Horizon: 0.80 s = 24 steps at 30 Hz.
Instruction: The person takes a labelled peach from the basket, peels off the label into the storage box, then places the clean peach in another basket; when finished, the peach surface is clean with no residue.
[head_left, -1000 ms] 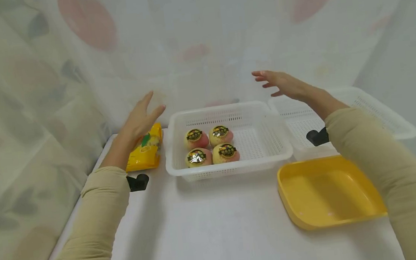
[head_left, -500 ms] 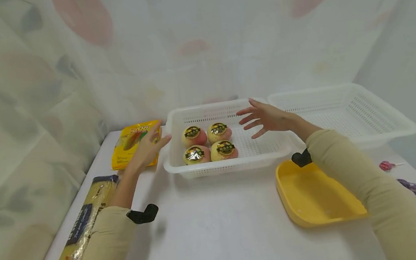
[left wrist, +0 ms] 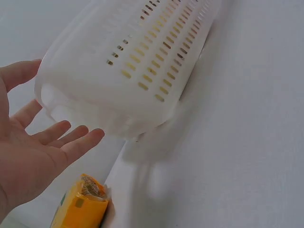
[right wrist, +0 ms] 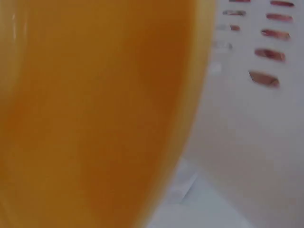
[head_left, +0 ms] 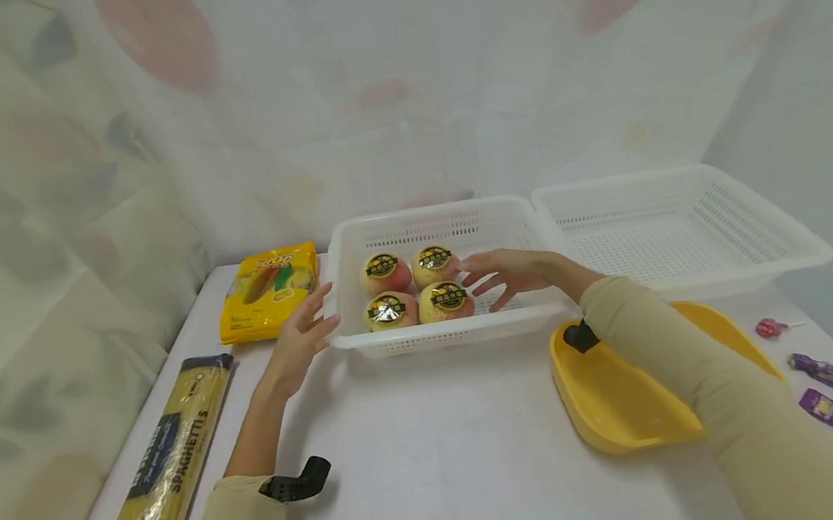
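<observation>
Reaching into the near white slotted basket (head_left: pixel 461 331), the right hand (head_left: pixel 515 271) lies over the basket's floor with its fingers (head_left: pixel 471 265) spread and nearly straight, the tips just beside the two right-hand peaches; whether they actually touch the fruit cannot be told. It grips nothing. Four peaches (head_left: pixel 416 288) with gold-and-black round stickers sit in a two-by-two block in the left part of this basket. The left hand (head_left: pixel 301 331) is outside the basket's left near corner, palm turned toward the wall, its fingers (left wrist: pixel 78 142) straight and slightly fanned; in the left wrist view they lie just short of the basket (left wrist: pixel 128 66) wall, with a narrow gap, and hold nothing.

Left of the basket and a little farther back, a yellow snack bag (head_left: pixel 269 291) lies flat on the white table (head_left: pixel 436 459). A long packet of spaghetti (head_left: pixel 166 477) lies along the table's left edge, nearer than the bag. A second white slotted basket (head_left: pixel 763 260) touches the first on its right side. A yellow tray (head_left: pixel 612 409) sits near and right of the first basket, partly under the right sleeve; it fills most of the blurred right wrist view (right wrist: pixel 95 114). Wrapped sweets (head_left: pixel 828 388) lie at the table's right edge.
</observation>
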Each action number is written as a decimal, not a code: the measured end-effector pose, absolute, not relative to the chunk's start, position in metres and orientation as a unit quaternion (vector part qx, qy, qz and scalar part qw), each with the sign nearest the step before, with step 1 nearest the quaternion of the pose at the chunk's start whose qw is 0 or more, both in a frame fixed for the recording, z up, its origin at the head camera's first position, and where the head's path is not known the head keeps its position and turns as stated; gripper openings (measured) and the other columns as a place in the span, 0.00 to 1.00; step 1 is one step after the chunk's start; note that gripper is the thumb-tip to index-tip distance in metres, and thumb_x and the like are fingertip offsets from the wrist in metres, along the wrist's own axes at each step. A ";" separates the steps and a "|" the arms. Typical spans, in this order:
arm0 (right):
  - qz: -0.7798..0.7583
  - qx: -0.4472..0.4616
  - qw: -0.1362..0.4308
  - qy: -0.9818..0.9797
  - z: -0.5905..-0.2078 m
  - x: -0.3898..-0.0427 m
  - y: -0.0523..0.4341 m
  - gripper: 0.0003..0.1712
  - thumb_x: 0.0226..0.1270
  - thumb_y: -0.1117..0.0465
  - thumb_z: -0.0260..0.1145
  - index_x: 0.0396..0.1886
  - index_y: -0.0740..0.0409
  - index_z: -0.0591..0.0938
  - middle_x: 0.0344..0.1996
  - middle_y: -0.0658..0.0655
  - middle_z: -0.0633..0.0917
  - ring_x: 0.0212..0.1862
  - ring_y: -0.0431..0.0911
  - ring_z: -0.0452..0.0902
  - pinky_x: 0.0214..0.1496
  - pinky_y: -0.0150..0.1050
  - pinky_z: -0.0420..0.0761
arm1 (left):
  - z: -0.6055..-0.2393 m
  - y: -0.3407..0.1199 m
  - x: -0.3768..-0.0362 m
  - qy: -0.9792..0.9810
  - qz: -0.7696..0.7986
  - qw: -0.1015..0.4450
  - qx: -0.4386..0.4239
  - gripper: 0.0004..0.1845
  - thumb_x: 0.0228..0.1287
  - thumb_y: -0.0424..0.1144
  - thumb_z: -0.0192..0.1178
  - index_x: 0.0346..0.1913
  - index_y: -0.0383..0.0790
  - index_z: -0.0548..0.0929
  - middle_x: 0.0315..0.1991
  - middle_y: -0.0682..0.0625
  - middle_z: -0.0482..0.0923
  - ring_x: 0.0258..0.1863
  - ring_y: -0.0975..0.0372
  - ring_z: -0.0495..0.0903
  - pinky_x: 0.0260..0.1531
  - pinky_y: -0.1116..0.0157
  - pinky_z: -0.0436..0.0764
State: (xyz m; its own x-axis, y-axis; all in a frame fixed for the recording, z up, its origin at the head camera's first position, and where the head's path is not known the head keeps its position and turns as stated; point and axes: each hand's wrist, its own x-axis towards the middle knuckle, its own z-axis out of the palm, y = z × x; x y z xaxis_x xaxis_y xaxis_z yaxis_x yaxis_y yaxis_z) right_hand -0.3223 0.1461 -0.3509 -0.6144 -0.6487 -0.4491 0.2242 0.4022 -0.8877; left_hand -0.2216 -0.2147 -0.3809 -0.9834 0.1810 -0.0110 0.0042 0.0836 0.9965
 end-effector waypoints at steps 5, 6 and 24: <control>-0.493 -0.167 0.410 0.749 -0.362 -0.320 0.137 0.38 0.66 0.59 0.64 0.72 0.47 0.60 0.71 0.58 0.57 0.68 0.54 0.57 0.56 0.54 0.74 | -0.386 -0.210 -0.213 0.707 0.700 0.078 0.062 0.33 0.70 0.36 0.55 0.74 0.42 0.56 0.75 0.39 0.37 0.70 0.45 0.47 0.56 0.62 0.74; -0.488 -0.171 0.408 0.753 -0.363 -0.319 0.136 0.40 0.63 0.60 0.67 0.72 0.46 0.61 0.71 0.57 0.57 0.68 0.53 0.57 0.55 0.52 0.75 | -0.386 -0.209 -0.212 0.706 0.701 0.079 0.062 0.33 0.69 0.35 0.56 0.74 0.42 0.56 0.75 0.39 0.36 0.70 0.45 0.46 0.54 0.65 0.75; -0.421 -0.217 0.292 0.831 -0.369 -0.310 0.115 0.45 0.53 0.61 0.76 0.70 0.49 0.66 0.64 0.58 0.65 0.54 0.49 0.70 0.50 0.42 0.78 | -0.390 -0.207 -0.212 0.701 0.704 0.081 0.073 0.34 0.69 0.36 0.57 0.74 0.41 0.56 0.75 0.41 0.33 0.69 0.45 0.49 0.48 0.69 0.78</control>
